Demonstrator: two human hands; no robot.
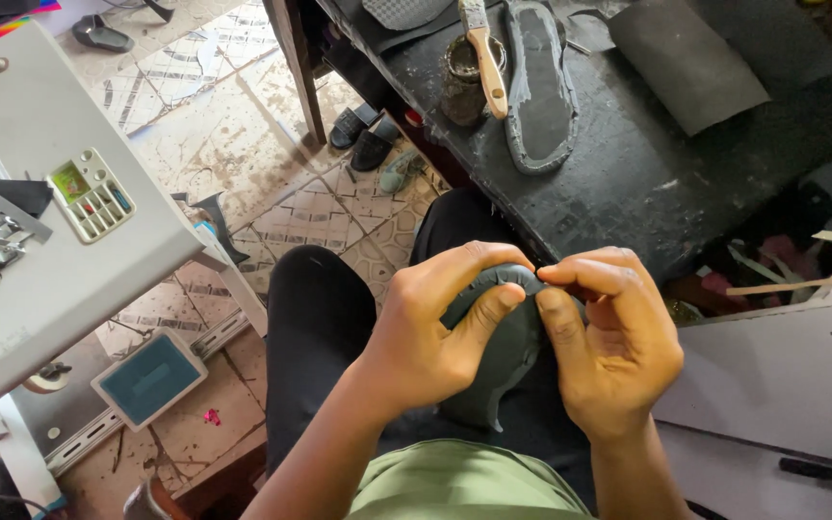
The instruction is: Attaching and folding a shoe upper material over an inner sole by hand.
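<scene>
Grey shoe upper (503,356) sits over your lap, mostly hidden by both hands: your left hand (435,332) grips its side, your right hand (613,337) pinches the top edge.

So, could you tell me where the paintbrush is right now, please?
In the head view the paintbrush is at top centre, lying across the small dark pot on the black workbench, just left of the grey shoe sole.
</scene>
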